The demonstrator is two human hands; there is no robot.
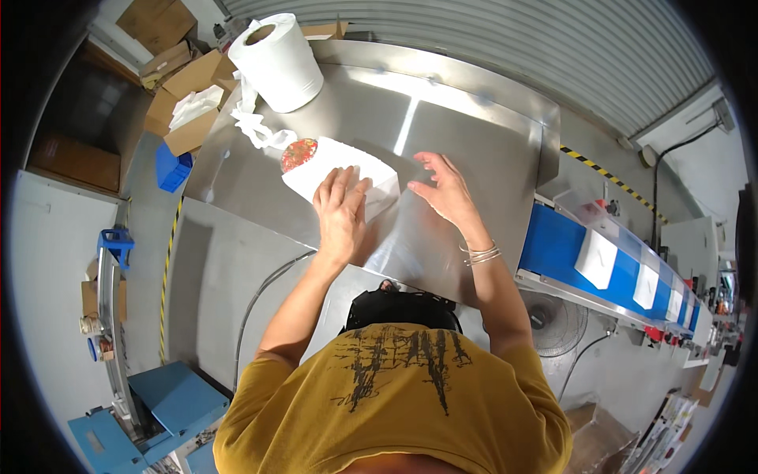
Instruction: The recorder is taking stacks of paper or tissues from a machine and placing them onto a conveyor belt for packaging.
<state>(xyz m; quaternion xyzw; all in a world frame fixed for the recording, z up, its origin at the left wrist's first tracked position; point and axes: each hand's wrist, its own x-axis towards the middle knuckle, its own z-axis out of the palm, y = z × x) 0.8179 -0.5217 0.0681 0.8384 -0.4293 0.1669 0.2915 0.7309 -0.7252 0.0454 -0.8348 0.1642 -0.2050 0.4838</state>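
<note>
On the steel table in front of me lies a white paper-like packet or stack of sheets. A round red, mottled piece shows at its far left corner; I cannot tell whether it is a separate thing or printed. My left hand rests on the near side of the white packet, its fingers stretched out and a little apart. My right hand hovers just right of the packet, thumb and fingers apart with nothing between them. Bracelets circle the right wrist.
A big white paper roll stands at the table's far left, a loose crumpled strip trailing from it. Right of the table runs a blue conveyor belt carrying several white packets. Open cardboard boxes and a blue bin stand left.
</note>
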